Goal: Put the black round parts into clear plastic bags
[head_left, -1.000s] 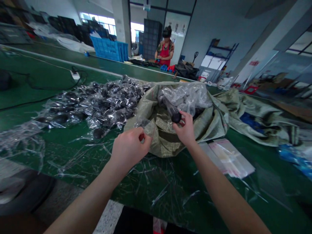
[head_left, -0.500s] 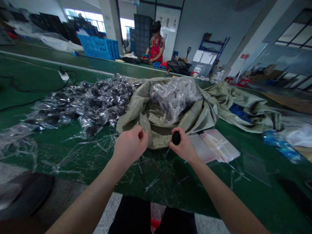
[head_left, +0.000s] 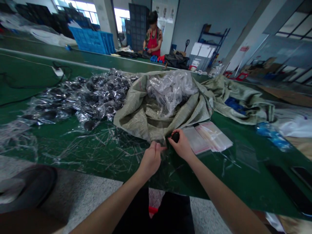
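My right hand (head_left: 182, 145) is closed round a black ball-like piece (head_left: 175, 136) above the table's front part. Just left of it, my left hand (head_left: 151, 158) pinches what looks like a clear plastic bag (head_left: 159, 134), hard to see against the sack. Behind both hands lies an open woven sack (head_left: 131, 113) with crumpled clear plastic (head_left: 174, 87) in its mouth. A stack of flat clear bags (head_left: 212, 136) rests beside my right hand. To the left is a heap of black pieces wrapped in clear film (head_left: 97, 94).
Thin plastic strips (head_left: 117, 146) litter the green table (head_left: 102, 165). A second sack (head_left: 258, 104) and a blue plastic packet (head_left: 274, 136) are on the right, with a dark phone-like slab (head_left: 290, 188). Across the table, a person in a red apron (head_left: 153, 44) works near a blue crate (head_left: 91, 39).
My left hand has moved right and toward me, close to my right hand. The right hand still holds the black piece, now turned somewhat. The camera view has shifted slightly.
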Motion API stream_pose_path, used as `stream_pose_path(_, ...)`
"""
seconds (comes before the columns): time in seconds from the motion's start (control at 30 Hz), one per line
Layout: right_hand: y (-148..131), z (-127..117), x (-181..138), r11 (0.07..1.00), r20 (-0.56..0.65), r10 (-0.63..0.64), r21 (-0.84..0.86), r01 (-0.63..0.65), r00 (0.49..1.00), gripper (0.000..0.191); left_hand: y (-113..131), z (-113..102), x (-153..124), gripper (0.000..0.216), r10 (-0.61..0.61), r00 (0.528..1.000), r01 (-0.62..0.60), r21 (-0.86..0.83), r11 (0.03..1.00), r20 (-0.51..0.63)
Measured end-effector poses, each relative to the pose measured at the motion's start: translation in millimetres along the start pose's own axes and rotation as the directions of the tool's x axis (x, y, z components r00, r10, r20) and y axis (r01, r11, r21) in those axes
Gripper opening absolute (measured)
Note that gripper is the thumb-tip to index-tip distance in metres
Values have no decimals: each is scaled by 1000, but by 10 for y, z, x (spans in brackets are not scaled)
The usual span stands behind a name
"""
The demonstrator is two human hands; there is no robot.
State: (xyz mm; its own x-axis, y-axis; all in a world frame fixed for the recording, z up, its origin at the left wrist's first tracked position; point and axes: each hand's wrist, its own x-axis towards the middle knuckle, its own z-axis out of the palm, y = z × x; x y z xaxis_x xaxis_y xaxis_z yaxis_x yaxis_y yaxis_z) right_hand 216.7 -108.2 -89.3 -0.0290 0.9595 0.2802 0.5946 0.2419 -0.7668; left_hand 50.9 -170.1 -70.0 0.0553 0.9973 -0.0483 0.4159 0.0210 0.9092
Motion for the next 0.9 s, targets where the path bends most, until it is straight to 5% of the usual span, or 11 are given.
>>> stream_pose_path(0.17,29,-34,-18,1000,-25,2,-22,-2,1000,27,-35,139,-43,28,-32,988,-5,238,971,148)
stream_pose_path(0.4,44,-154,-32,996,-19,39,79,-37,999,32,2,202,-119,39,-22,974,-138,670,730,224)
stream_pose_path(0.67,119,-564,143,968,-243,125,245,-64,962,38,89,158,-99,33,-15,970,-153,658,737,243)
stream_pose_path(0.77,62,-712,159,913,-204,212,389,-120,956,45,203,34,-19,29,44,985,-129,540,832,168)
stream_pose_path(0.9,-292,-839,33,889,-117,115,456,-49,986,48,435,-204,104,30,230,972,-227,439,869,47)
